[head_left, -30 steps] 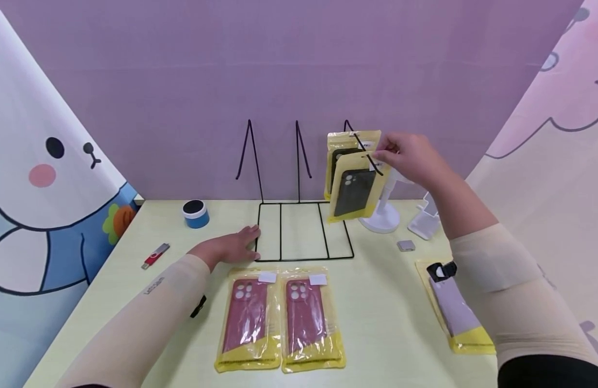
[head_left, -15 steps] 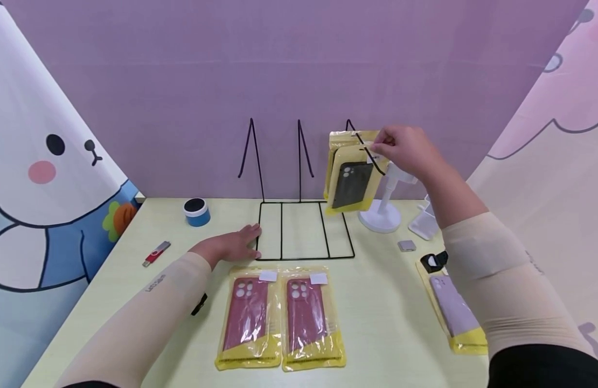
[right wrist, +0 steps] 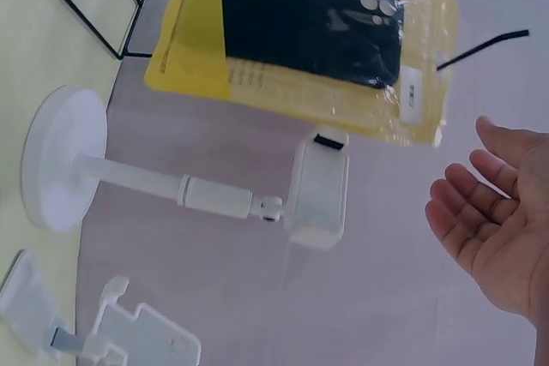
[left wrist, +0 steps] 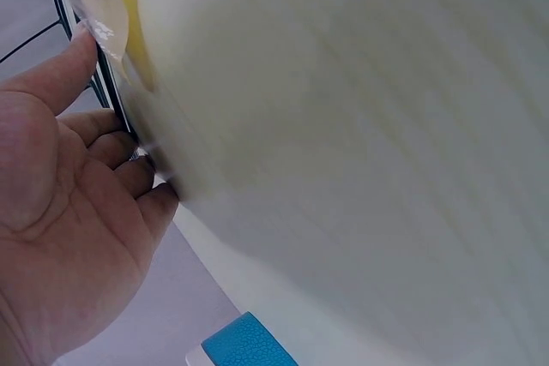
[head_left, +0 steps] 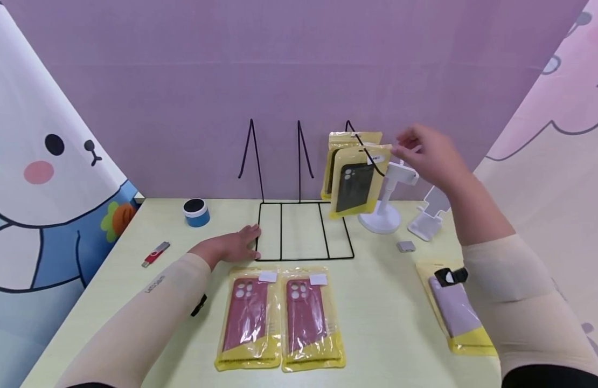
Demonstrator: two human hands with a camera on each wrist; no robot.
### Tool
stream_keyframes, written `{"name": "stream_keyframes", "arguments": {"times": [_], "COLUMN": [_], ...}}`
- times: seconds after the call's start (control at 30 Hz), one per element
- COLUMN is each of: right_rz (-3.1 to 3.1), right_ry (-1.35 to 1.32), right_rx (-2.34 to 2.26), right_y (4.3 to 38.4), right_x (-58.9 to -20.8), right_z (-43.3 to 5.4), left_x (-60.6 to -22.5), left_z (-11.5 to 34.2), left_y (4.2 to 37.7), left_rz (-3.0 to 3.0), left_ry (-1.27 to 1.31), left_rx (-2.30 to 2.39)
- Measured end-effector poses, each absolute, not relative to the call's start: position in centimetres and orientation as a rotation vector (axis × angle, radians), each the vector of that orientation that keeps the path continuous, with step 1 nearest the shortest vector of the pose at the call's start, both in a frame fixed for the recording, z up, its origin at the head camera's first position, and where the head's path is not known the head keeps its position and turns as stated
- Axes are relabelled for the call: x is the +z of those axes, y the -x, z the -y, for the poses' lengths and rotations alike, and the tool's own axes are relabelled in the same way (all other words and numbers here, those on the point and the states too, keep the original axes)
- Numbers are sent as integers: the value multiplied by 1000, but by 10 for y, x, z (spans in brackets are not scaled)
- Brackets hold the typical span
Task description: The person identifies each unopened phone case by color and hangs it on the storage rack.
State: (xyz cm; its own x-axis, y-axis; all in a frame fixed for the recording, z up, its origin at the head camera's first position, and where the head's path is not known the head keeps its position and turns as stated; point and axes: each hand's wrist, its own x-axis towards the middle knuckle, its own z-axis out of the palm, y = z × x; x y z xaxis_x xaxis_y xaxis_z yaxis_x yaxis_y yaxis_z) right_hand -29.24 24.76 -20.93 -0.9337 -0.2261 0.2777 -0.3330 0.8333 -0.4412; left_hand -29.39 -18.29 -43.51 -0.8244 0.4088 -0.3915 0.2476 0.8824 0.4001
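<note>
1. Landmark is the black wire rack. Front pouch, dark case inside, hangs on the rack's right hook; the hook's free end sticks out past the pouch.
2. Pouch long axis: near vertical, bottom leaning slightly toward the rack's left side.
3. Key relation: I have the right hand just right of the rack's right hook. The pouch lies left of those fingertips, upper right corner nearest. My right wrist view shows a small gap, so no contact.
4. Right fingers: loosely bent, thumb standing off from them, pinching nothing.
5. Left hand is at the left edge of the rack's base, across from the pouch. Right hand is clearly nearer.
6. Left fingers: spread, at the base wire. My left wrist view is blurred there; I can't tell whether they press down or only touch.
7. Rear pouch hangs behind the front one on the same rack hook, partly covered by it.
8. Two red-case pouches lie side by side in front of the rack's base, long axes pointing roughly toward it.
</note>
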Motion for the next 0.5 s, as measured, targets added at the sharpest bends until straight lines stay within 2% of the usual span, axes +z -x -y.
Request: {"name": "stream_keyframes", "arguments": {"times": [0.5], "right_rz": [2822], "right_ry": [-351], "right_rx": [694], "right_y": [243], "right_x": [-251], "right_z": [-296], "left_x": [-435], "left_z": [186], "left_y": [295], "left_rz": [-2572], "left_ry": [-468], "left_rx": [441]}}
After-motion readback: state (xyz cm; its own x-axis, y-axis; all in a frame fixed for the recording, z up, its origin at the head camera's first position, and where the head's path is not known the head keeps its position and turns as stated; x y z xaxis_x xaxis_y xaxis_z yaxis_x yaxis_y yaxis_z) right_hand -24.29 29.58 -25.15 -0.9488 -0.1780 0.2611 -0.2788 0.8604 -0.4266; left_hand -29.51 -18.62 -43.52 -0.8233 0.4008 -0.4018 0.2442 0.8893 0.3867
